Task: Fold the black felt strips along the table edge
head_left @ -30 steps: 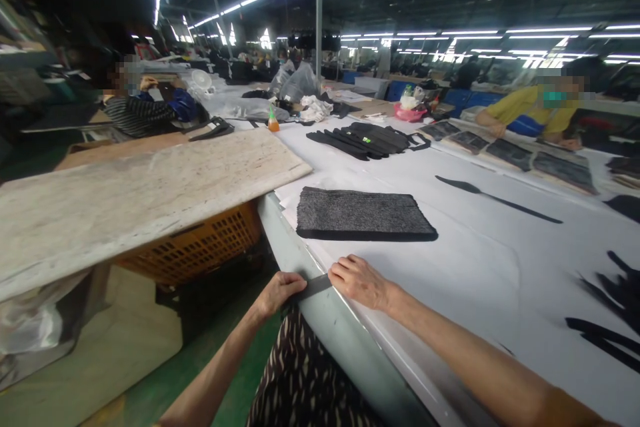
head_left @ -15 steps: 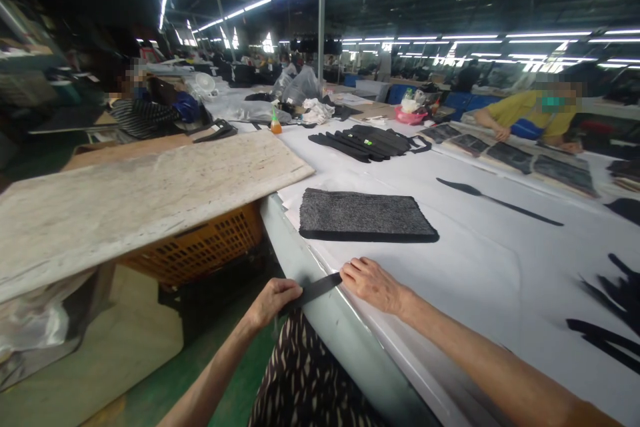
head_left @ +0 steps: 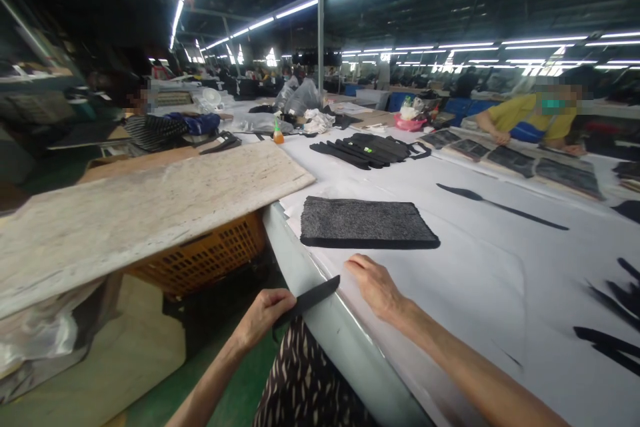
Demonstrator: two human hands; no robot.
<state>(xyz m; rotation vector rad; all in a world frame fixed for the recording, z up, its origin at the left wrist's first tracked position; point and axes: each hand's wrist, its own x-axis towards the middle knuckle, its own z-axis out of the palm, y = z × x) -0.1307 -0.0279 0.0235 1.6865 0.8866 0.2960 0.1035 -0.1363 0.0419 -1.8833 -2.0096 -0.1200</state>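
A dark strip (head_left: 319, 293) extends over the table's pale edge, its near part pinched in my left hand (head_left: 266, 315). Its far end is free, a short gap from the fingertips of my right hand (head_left: 376, 285). That hand is over the white table surface with its fingers bent together; whether they hold something small cannot be made out. Just beyond it lies a stack of ribbed grey-black fabric pieces (head_left: 369, 221) with a black front edge.
A worn pale board (head_left: 165, 203) juts out at left above an orange crate (head_left: 210, 257). Black pieces (head_left: 373, 149) and a long dark strip (head_left: 500, 205) lie farther back. A person in yellow (head_left: 527, 117) works at the far right.
My right hand has come off the strip's far end, leaving a gap. My left hand still holds the strip and has shifted slightly left and down. The view has tilted slightly.
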